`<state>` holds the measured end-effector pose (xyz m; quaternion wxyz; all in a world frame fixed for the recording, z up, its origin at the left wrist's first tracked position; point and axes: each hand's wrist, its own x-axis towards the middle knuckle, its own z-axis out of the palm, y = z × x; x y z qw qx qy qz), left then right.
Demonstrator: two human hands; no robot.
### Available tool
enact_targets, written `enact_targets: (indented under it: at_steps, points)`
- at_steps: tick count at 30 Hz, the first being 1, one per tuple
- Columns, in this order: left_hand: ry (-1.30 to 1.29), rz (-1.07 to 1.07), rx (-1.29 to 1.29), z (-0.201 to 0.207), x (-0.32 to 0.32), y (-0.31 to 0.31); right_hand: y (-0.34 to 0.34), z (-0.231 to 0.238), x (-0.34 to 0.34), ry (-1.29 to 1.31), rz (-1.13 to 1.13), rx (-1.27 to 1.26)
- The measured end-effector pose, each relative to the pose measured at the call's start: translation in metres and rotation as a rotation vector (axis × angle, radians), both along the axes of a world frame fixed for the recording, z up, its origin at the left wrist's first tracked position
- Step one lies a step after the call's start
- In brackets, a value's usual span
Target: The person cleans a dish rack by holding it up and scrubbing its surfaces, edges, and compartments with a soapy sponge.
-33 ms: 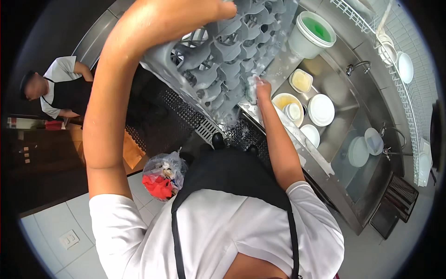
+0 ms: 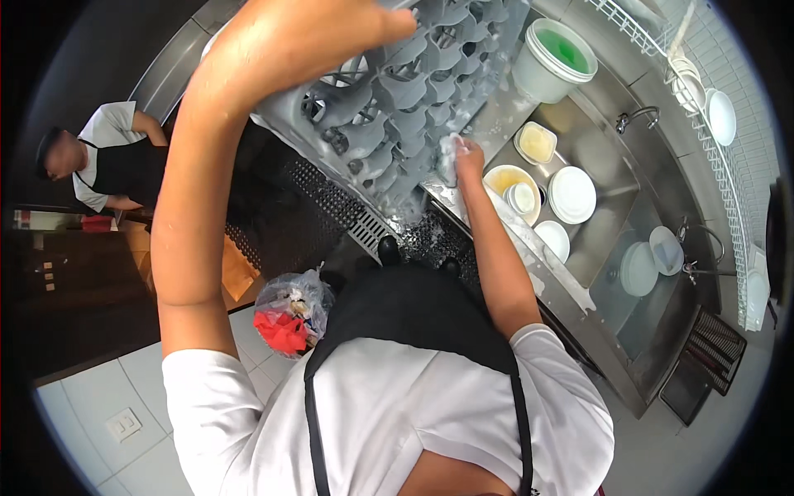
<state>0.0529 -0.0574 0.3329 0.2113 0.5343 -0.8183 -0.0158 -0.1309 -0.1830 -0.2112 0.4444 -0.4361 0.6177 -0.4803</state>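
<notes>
A grey plastic dish rack (image 2: 397, 107) with wavy dividers, streaked with suds, stands tilted at the top middle. My left hand (image 2: 322, 37) reaches over its upper left side, thumb lying across the rack; the other fingers are hidden at the picture's top edge. Closed around a foamy scrubbing pad (image 2: 448, 159), my right hand (image 2: 470, 159) is at the rack's lower right side, just above the steel counter edge (image 2: 442, 188). Foam covers the pad, so its exact kind is hard to make out.
Right of the rack stands a white bucket (image 2: 542, 78) with green liquid. White bowls and plates (image 2: 572, 196) sit in the steel sink (image 2: 604, 132); more dishes (image 2: 637, 269) lie in the water-filled basin. A bagged bin (image 2: 285, 302) is by my legs. At left is another person (image 2: 116, 157).
My left arm and hand have shifted slightly, and the rack has moved a little with them. The right hand and the pad stay almost in place.
</notes>
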Motion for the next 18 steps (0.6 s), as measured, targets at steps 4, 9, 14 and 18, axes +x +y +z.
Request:
enact_targets:
  at_steps: [4, 9, 14, 18]
  points:
    - [-0.141, 0.099, -0.181, -0.014, -0.023, 0.018, 0.083, 0.075, 0.015, 0.186, 0.024, -0.345]
    - [0.059, 0.307, 0.149, -0.012, -0.014, -0.013, 0.121, 0.103, 0.068, 0.457, 0.44, -0.905]
    - [0.129, 0.194, 0.059, -0.006, -0.016, -0.002, 0.132, 0.055, 0.08, 0.592, 0.613, -0.859]
    - [0.125, 0.213, 0.005, -0.019, -0.013, -0.019, 0.122, 0.04, 0.083, 0.569, 0.65, -0.663]
